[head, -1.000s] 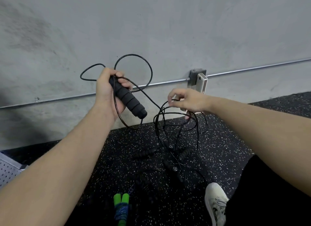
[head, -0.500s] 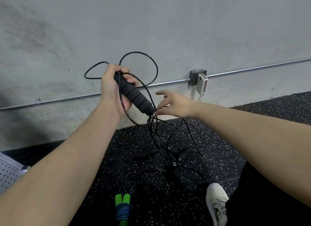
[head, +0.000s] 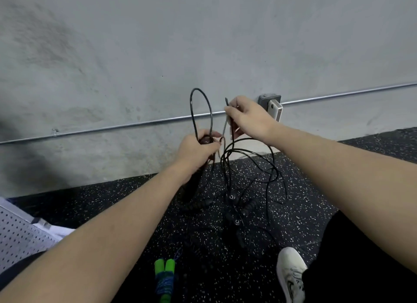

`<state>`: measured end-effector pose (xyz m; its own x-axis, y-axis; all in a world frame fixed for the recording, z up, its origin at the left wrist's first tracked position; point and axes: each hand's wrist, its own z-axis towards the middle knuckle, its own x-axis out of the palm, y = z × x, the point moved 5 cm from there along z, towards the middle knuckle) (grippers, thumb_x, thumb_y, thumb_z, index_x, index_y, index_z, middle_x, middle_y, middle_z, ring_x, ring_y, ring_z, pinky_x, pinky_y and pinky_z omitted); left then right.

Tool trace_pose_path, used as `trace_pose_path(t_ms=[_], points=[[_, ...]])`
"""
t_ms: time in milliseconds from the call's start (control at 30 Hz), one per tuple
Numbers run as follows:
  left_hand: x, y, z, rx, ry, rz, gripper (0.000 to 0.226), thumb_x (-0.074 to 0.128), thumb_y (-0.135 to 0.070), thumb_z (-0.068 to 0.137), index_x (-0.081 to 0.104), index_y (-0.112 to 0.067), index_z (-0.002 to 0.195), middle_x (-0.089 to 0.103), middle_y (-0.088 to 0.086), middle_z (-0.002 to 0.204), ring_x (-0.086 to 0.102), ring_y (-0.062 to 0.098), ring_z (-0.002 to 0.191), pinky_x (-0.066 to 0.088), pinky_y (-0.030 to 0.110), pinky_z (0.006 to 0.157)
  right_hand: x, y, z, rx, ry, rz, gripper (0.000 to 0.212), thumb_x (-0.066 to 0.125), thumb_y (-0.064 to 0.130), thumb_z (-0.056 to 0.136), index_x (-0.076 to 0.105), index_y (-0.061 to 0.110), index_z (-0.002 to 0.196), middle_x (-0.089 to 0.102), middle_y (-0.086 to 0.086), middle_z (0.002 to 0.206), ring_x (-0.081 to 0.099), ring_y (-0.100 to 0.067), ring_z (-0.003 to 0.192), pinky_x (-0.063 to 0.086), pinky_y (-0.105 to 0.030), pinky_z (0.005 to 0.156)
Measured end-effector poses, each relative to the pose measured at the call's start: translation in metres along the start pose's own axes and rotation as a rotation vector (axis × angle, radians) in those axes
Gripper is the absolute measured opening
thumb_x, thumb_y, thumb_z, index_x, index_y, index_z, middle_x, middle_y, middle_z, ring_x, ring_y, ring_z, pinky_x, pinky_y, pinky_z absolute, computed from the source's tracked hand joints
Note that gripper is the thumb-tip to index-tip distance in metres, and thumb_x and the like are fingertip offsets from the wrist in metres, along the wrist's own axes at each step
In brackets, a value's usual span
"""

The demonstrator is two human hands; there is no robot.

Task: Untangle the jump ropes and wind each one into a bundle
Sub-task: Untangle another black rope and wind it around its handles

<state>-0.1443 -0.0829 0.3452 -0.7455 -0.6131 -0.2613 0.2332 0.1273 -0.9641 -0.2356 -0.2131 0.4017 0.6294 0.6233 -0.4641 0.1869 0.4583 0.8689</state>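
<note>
The left hand [head: 198,149] is curled round a black cord [head: 201,113] and the top of a black foam handle [head: 191,189], which hangs down below the wrist; a tall loop of the cord stands up above the fist. The right hand [head: 250,118], raised just beside and slightly higher, pinches a strand of the same cord between thumb and fingers (the strand is blurred at the pinch). Below both hands, loose coils hang to a tangle of black ropes [head: 239,203] lying on the speckled black floor [head: 293,212]. A wound rope with green handles [head: 165,278] lies nearer the person. A white shoe [head: 291,271] rests at lower right. A grey wall [head: 203,43] stands behind.
</note>
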Motion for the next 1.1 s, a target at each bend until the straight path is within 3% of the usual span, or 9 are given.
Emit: trace_pose_path(t_ms=[100, 233, 467, 633, 700, 800, 833, 967, 1100], points=[[0.015, 0.001, -0.004, -0.008, 0.006, -0.021, 0.009, 0.076, -0.015, 0.089, 0.073, -0.023, 0.091, 0.067, 0.002, 0.078, 0.055, 0.011, 0.055, 0.043, 0.018, 0.046, 0.003, 0.005, -0.002, 0.000, 0.021, 0.022, 0.013, 0.049, 0.020, 0.104, 0.050, 0.010, 0.097, 0.055, -0.016, 0.087, 0.057, -0.021, 0.065, 0.061, -0.039, 0.056], [0.025, 0.001, -0.004, -0.045, 0.061, -0.008, 0.011, 0.080, -0.016, 0.087, 0.071, -0.014, 0.091, 0.059, -0.001, 0.065, 0.056, 0.010, 0.049, 0.042, 0.018, 0.046, -0.002, 0.005, -0.006, 0.045, 0.016, 0.125, 0.013, 0.050, 0.021, 0.104, 0.050, 0.012, 0.095, 0.052, -0.015, 0.091, 0.061, -0.021, 0.064, 0.061, -0.039, 0.056], [0.023, -0.004, -0.003, -0.085, 0.034, -0.123, 0.008, 0.078, -0.015, 0.087, 0.072, -0.010, 0.087, 0.068, 0.007, 0.073, 0.056, 0.015, 0.048, 0.042, 0.024, 0.044, -0.016, -0.010, -0.006, 0.189, -0.047, 0.270, 0.018, 0.055, 0.029, 0.102, 0.054, 0.011, 0.103, 0.059, -0.011, 0.091, 0.065, -0.016, 0.063, 0.060, -0.035, 0.054], [0.014, 0.000, 0.000, -0.172, -0.032, -0.307, 0.004, 0.074, -0.013, 0.087, 0.071, -0.013, 0.084, 0.073, 0.001, 0.072, 0.056, 0.015, 0.049, 0.042, 0.023, 0.047, -0.015, -0.025, -0.017, 0.100, 0.205, -0.179, 0.051, 0.069, 0.065, 0.080, 0.056, 0.032, 0.116, 0.068, 0.012, 0.096, 0.062, -0.003, 0.085, 0.051, -0.029, 0.083], [0.011, 0.000, 0.000, -0.185, -0.033, -0.359, 0.004, 0.073, -0.011, 0.088, 0.071, -0.013, 0.085, 0.072, 0.003, 0.073, 0.054, 0.014, 0.047, 0.041, 0.022, 0.045, -0.015, -0.028, -0.021, 0.035, 0.290, -0.198, 0.049, 0.076, 0.060, 0.077, 0.056, 0.036, 0.114, 0.069, 0.012, 0.098, 0.062, -0.003, 0.092, 0.047, -0.026, 0.090], [0.006, 0.001, 0.000, -0.195, -0.062, -0.404, 0.007, 0.073, -0.010, 0.088, 0.068, -0.014, 0.084, 0.071, 0.002, 0.072, 0.054, 0.014, 0.046, 0.041, 0.022, 0.044, -0.021, -0.021, -0.017, -0.140, 0.237, -0.212, 0.038, 0.083, 0.037, 0.079, 0.059, 0.026, 0.106, 0.063, 0.010, 0.106, 0.060, -0.010, 0.106, 0.041, -0.011, 0.091], [0.005, 0.001, 0.001, -0.199, -0.068, -0.423, 0.008, 0.073, -0.010, 0.088, 0.067, -0.014, 0.084, 0.071, 0.002, 0.073, 0.055, 0.014, 0.047, 0.041, 0.023, 0.045, -0.021, -0.017, -0.017, -0.210, 0.235, -0.287, 0.036, 0.083, 0.037, 0.079, 0.063, 0.024, 0.106, 0.061, 0.011, 0.107, 0.058, -0.012, 0.110, 0.040, -0.011, 0.093], [-0.001, 0.001, -0.001, -0.208, -0.067, -0.462, 0.010, 0.073, -0.010, 0.088, 0.064, -0.015, 0.089, 0.075, 0.008, 0.085, 0.054, 0.014, 0.049, 0.042, 0.024, 0.048, -0.013, -0.020, -0.011, -0.325, 0.230, -0.548, 0.025, 0.080, 0.048, 0.078, 0.079, 0.029, 0.094, 0.055, 0.009, 0.105, 0.053, -0.020, 0.108, 0.042, -0.045, 0.103], [-0.003, 0.001, -0.003, -0.202, -0.059, -0.462, 0.009, 0.071, -0.011, 0.090, 0.063, -0.014, 0.092, 0.077, 0.010, 0.088, 0.053, 0.015, 0.050, 0.042, 0.025, 0.050, -0.010, -0.014, -0.017, -0.342, 0.232, -0.709, 0.013, 0.076, 0.043, 0.081, 0.074, 0.032, 0.089, 0.048, 0.013, 0.105, 0.043, -0.014, 0.106, 0.036, -0.042, 0.103]])
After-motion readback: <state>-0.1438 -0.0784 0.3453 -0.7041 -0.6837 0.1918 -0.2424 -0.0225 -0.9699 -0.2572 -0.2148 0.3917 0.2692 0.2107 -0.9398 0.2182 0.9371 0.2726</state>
